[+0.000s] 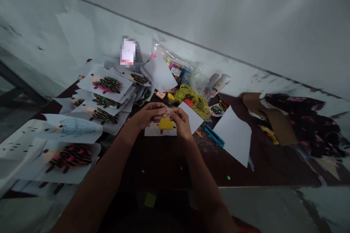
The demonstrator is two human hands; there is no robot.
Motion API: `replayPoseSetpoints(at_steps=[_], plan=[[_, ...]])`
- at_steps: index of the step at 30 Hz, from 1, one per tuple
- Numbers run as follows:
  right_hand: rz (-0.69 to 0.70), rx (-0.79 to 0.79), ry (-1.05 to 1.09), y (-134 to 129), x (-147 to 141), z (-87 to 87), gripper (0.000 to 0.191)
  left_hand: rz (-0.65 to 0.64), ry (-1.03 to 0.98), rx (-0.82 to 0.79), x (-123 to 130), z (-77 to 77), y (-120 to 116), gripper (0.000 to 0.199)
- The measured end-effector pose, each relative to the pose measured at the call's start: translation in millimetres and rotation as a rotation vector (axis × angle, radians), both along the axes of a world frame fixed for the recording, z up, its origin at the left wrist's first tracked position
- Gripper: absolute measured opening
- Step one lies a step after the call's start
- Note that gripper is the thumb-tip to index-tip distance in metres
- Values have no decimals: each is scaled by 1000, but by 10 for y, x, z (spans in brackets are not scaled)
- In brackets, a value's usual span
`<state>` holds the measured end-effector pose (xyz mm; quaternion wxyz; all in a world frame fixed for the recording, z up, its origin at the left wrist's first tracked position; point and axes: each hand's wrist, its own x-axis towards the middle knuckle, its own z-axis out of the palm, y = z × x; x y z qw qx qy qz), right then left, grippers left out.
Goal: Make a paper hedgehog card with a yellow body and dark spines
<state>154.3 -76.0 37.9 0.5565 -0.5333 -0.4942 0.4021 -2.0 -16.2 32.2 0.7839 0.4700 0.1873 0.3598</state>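
Observation:
My left hand (153, 113) and my right hand (181, 121) meet fingertip to fingertip above the middle of the table. Both are closed in a pinch on something small and pale that I cannot make out. Below them lies a white sheet with a yellow clay animal (166, 124), partly covered by my hands. Just past my right hand is a blank white sheet (191, 115), and behind it a yellow-green plastic bag (201, 103) with something red inside. A lump of peach clay (159, 94) sits beyond my fingers, beside a small yellow piece (171, 97).
Sheets with clay hedgehogs (108, 84) are piled at the left. Blue scissors (214, 135) and a white sheet (236, 136) lie to the right, with brown cardboard (281, 125) and dark flowered cloth (308, 120) farther over. A lit, blurred screen (128, 51) stands against the wall.

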Motion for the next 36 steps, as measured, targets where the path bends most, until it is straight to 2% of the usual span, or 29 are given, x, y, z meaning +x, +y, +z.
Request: replayPoseSetpoints(at_steps=[5, 11, 17, 25, 36], plan=[[22, 20, 85, -42, -47, 0, 20, -95, -10, 17, -20, 24, -27, 38], [9, 60, 58, -54, -44, 20, 28, -153, 36, 91, -56, 17, -50, 39], [22, 57, 38, -31, -19, 46, 34, -4, -60, -44, 28, -12, -24, 37], [25, 83, -25, -29, 2, 87, 33, 16, -148, -124, 53, -10, -30, 33], [76, 29, -29, -18, -9, 38, 37, -135, -178, -53, 35, 55, -109, 33]])
